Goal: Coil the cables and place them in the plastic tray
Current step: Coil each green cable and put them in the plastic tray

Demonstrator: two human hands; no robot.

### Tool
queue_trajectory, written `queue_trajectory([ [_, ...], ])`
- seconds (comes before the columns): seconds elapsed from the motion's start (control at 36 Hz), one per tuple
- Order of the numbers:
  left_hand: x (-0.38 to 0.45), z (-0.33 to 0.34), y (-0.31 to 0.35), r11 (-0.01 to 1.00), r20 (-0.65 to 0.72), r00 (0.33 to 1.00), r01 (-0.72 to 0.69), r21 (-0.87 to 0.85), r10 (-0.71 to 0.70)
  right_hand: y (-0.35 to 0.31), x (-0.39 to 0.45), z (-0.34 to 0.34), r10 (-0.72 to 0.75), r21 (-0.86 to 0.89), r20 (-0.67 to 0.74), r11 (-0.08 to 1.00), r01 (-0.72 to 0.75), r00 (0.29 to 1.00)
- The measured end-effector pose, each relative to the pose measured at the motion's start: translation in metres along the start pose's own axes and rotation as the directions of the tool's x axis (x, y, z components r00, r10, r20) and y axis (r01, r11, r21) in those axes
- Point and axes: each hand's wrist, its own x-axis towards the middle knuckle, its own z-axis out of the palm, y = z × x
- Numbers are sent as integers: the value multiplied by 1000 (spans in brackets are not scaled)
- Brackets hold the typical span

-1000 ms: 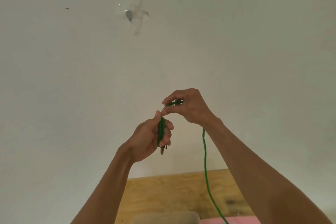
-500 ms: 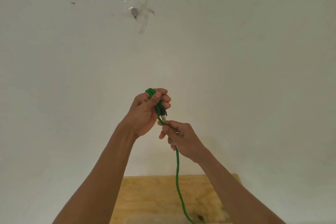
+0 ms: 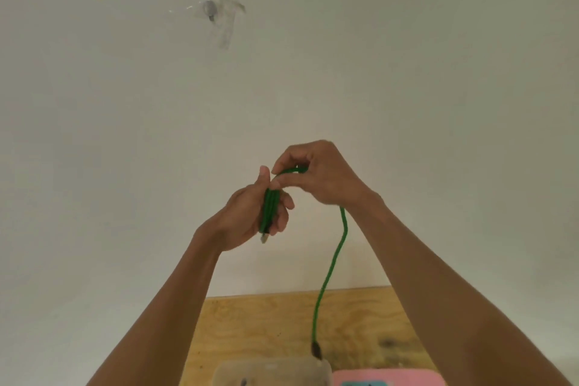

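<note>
— What fills most of the view?

— A plain off-white wall (image 3: pixel 407 72) with a small grey knob taped to it under clear strips (image 3: pixel 211 11). Below it is my light plywood table (image 3: pixel 266 323), cut off by the bottom edge.

— And the tray?

— At the table's near edge a translucent plastic tray (image 3: pixel 272 371) shows only its far rim; beside it a pink flat thing (image 3: pixel 388 378) is mostly out of frame, so I can't tell what it is.

— Your hands?

— Both are raised before the wall. My left hand (image 3: pixel 247 216) is closed around several folded loops of the green braided cable (image 3: pixel 332 263), a metal plug tip poking out below. My right hand (image 3: pixel 319 175) pinches the strand above that bundle. The free length hangs to a dark plug (image 3: pixel 316 349) just above the tray's rim.
</note>
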Motion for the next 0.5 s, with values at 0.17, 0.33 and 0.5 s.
queue_trajectory([
  [0.17, -7, 23, 4, 929, 88, 987, -93, -359, 133, 29, 0, 6, 134, 379, -75, 920, -96, 988],
  [0.33, 0, 35, 21, 871, 54, 943, -280, -403, 328, 45, -36, 35, 298, 527, 21, 808, -264, 954],
  [0.5, 21, 6, 25, 884, -128, 926, -376, -277, 354, 47, -62, 60, 359, 479, 2, 819, -316, 933],
])
